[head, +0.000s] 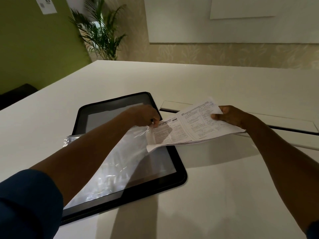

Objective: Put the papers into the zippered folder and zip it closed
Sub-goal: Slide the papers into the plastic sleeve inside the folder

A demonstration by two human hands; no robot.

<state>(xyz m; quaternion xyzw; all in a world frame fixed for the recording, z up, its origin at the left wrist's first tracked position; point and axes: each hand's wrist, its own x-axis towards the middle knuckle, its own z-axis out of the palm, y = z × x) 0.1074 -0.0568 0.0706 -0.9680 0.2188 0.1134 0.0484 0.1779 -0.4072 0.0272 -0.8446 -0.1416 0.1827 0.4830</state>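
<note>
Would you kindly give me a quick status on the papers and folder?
Left hand pinching clear sleeve open. Right hand grips papers, leading edge at sleeve mouth. Folder lies open, unzipped. Nothing blocking.

I see the black folder lying open on the white table. The left hand pinches a clear plastic sleeve up off it, while the right hand grips the printed papers, their left edge at the sleeve's lifted corner.
</note>
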